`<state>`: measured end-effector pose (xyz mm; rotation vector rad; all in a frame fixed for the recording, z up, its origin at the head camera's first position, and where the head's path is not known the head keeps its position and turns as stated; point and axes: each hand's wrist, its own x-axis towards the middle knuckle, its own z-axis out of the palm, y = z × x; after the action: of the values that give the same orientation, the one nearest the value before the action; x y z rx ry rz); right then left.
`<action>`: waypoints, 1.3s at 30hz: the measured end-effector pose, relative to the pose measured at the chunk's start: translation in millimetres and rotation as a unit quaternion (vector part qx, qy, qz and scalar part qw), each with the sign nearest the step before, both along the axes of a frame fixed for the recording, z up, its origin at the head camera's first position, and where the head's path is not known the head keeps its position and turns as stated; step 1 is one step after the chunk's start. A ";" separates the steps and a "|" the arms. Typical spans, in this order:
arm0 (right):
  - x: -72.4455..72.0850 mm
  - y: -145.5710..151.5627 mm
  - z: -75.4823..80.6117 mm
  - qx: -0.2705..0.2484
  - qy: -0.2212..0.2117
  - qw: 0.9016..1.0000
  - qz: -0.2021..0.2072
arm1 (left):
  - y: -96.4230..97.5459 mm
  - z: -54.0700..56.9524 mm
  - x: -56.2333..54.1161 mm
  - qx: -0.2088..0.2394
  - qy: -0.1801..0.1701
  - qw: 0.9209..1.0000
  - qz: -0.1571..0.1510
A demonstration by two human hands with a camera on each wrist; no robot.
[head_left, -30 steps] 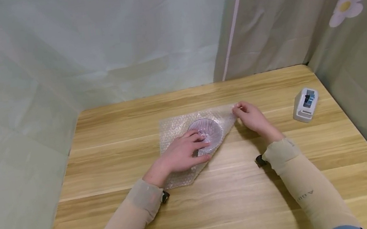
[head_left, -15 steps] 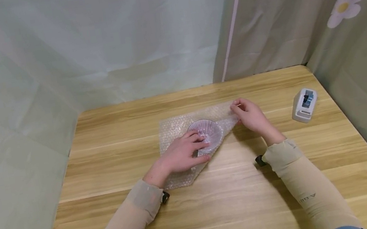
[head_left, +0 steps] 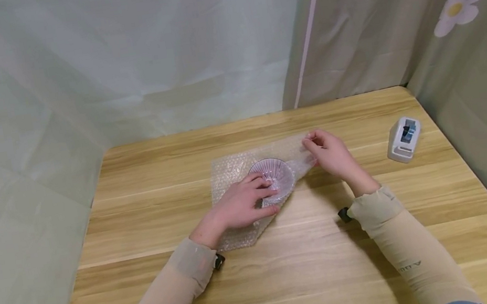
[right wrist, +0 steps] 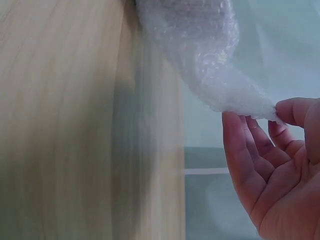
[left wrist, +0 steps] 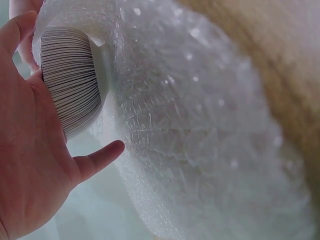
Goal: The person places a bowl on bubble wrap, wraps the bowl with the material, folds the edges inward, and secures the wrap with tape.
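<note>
A bowl (head_left: pixel 271 167) with fine dark stripes stands on a sheet of bubble wrap (head_left: pixel 227 170). My left hand (head_left: pixel 244 202) rests over it, fingers spread and partly inside, thumb stretched toward the near edge. In the left wrist view, the bowl's striped outer side (left wrist: pixel 72 80) shows beyond the palm, with bubble wrap (left wrist: pixel 185 120) raised beside it. At the sheet's far right corner, my right hand (head_left: pixel 332 154) pinches the wrap between thumb and fingers. The right wrist view shows that pinched corner lifted off the table, the wrap (right wrist: pixel 230 92) narrowing into the fingertips.
A small grey-white device (head_left: pixel 404 140), perhaps a tape dispenser, stands near the right edge of the wooden table (head_left: pixel 311 279). Pale curtains (head_left: pixel 190 59) hang behind the table and along both sides.
My right hand has shifted slightly left and away with the corner. The wrap's right side has bunched and folded closer to the bowl. My left hand stays put.
</note>
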<state>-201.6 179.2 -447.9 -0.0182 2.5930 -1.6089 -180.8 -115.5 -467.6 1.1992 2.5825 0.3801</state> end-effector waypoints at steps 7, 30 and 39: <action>4.4 -6.4 5.3 0.001 0.022 1.000 0.015 | 1.0 0.2 0.1 0.000 0.003 1.000 -0.001; 20.2 -33.6 13.6 0.024 0.095 0.993 0.068 | 0.1 0.7 -0.1 0.009 0.012 1.000 -0.006; 24.3 -39.3 14.1 0.072 0.117 0.987 0.081 | -0.3 -1.0 -0.1 0.012 0.013 1.000 -0.011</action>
<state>-177.3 140.0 -433.8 -0.4212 2.7891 -1.4379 -180.9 -115.8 -468.6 1.2465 2.5919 0.3946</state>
